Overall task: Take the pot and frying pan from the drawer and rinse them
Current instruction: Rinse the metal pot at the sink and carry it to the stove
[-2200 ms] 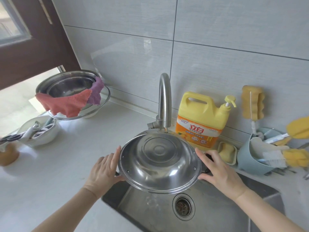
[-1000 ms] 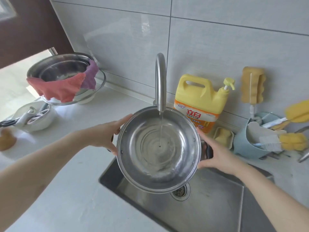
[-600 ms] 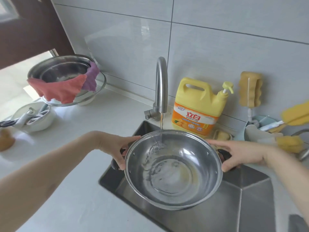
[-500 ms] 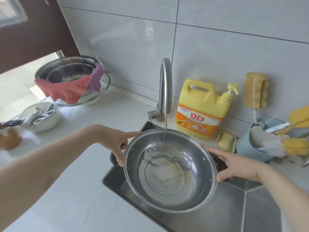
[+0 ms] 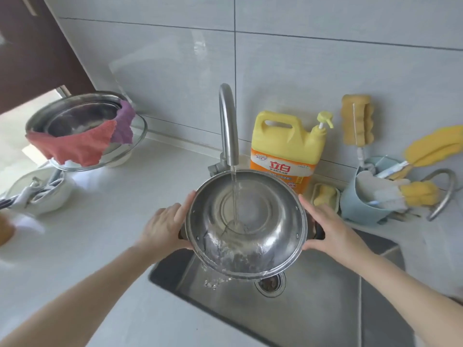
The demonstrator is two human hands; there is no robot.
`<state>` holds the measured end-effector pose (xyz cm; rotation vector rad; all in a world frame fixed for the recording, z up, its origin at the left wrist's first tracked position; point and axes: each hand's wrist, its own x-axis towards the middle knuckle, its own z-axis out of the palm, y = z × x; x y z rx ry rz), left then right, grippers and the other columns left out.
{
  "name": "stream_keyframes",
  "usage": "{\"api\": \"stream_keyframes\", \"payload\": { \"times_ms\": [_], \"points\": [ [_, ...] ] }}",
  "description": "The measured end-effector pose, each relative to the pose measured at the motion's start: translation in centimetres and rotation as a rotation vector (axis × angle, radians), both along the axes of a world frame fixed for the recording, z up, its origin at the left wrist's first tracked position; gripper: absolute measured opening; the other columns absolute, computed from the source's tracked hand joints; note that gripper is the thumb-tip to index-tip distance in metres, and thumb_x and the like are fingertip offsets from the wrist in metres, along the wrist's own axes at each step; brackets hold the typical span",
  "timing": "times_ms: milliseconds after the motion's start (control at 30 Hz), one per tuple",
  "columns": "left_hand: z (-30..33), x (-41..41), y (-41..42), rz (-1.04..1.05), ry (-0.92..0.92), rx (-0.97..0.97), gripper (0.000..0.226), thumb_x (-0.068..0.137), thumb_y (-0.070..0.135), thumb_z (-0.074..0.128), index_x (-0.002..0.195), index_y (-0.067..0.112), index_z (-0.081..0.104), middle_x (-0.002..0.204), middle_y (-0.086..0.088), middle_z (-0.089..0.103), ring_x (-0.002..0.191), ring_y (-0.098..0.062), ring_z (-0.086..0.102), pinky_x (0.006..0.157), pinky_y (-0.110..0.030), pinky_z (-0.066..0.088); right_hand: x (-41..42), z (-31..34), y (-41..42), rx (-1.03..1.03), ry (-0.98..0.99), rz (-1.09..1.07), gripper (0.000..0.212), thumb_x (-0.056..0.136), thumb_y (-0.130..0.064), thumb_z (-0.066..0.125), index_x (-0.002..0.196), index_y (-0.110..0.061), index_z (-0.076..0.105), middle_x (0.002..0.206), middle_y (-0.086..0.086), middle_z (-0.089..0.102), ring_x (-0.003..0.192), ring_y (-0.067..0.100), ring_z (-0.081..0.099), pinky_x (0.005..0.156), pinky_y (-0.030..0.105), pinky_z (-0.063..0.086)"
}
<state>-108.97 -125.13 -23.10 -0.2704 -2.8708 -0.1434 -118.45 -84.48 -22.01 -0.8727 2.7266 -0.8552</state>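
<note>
Tipped further toward the person than half a second ago, the round stainless-steel pot (image 5: 246, 222) now spills water over its near rim, where before it sat closer to level and pooled. Both hands hold it from opposite sides: the left hand (image 5: 164, 225) has its fingers along the left wall by a dark side handle, the right hand (image 5: 330, 230) grips at the dark handle on the right. So the pot lies squarely between them, neither nearer, its mouth facing up and toward the person. Water from the curved steel faucet (image 5: 228, 126) strikes the pot's floor and drains into the steel sink (image 5: 325, 309) below, beside the white table (image 5: 100, 246). Righting it would likely need both wrists turning together.
</note>
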Motion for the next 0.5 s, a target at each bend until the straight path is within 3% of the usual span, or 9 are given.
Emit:
{"api": "stream_keyframes", "payload": {
  "times_ms": [100, 167, 300, 400, 500],
  "points": [
    [-2.4, 1.2, 1.4, -0.007, 0.176, -0.017, 0.124, 0.058, 0.073, 0.071, 0.151, 0.008, 0.020, 0.075, -0.001, 0.055, 0.064, -0.023, 0.058, 0.070, -0.034, 0.044, 1.3, -0.3, 1.7, 0.072, 0.108, -0.004, 0.123, 0.068, -0.032, 0.089, 0.145, -0.066, -0.002, 0.115, -0.017, 0.038, 0.091, 0.007, 0.055, 0.080, 0.026, 0.048],
    [-3.8, 2.0, 1.9, -0.018, 0.275, -0.020, 0.108, 0.070, 0.072, 0.058, 0.149, 0.005, 0.026, 0.080, -0.002, 0.055, 0.069, -0.023, 0.058, 0.076, -0.034, 0.040, 2.5, 0.0, 2.5, 0.080, 0.226, 0.003, 0.129, 0.065, -0.027, 0.092, 0.147, -0.063, -0.001, 0.115, -0.007, 0.046, 0.078, 0.009, 0.059, 0.069, 0.028, 0.052],
    [-4.2, 2.3, 2.7, -0.097, 0.450, -0.035, 0.094, 0.080, 0.058, 0.064, 0.147, 0.006, 0.024, 0.094, -0.003, 0.047, 0.078, -0.024, 0.051, 0.080, -0.039, 0.042, 4.6, 1.2, 3.6, 0.092, 0.431, -0.024, 0.144, 0.048, -0.021, 0.099, 0.156, -0.043, 0.006, 0.102, 0.003, 0.049, 0.065, 0.020, 0.064, 0.043, 0.031, 0.051],
    [-2.6, 1.9, 3.1, -0.139, 0.549, -0.060, 0.089, 0.083, 0.052, 0.069, 0.143, 0.006, 0.024, 0.098, -0.004, 0.045, 0.080, -0.025, 0.050, 0.080, -0.042, 0.042, 5.8, 2.1, 4.5, 0.085, 0.523, -0.034, 0.143, 0.045, -0.019, 0.099, 0.156, -0.038, 0.011, 0.103, 0.009, 0.050, 0.067, 0.029, 0.066, 0.041, 0.033, 0.054],
    [-0.5, 1.4, 3.3, -0.174, 0.622, -0.075, 0.089, 0.082, 0.048, 0.074, 0.143, 0.006, 0.023, 0.097, -0.005, 0.046, 0.078, -0.026, 0.050, 0.080, -0.044, 0.043, 6.5, 3.5, 5.1, 0.032, 0.636, -0.032, 0.119, 0.058, -0.021, 0.094, 0.152, -0.033, 0.021, 0.102, 0.013, 0.051, 0.066, 0.030, 0.066, 0.045, 0.035, 0.057]
  ]
}}
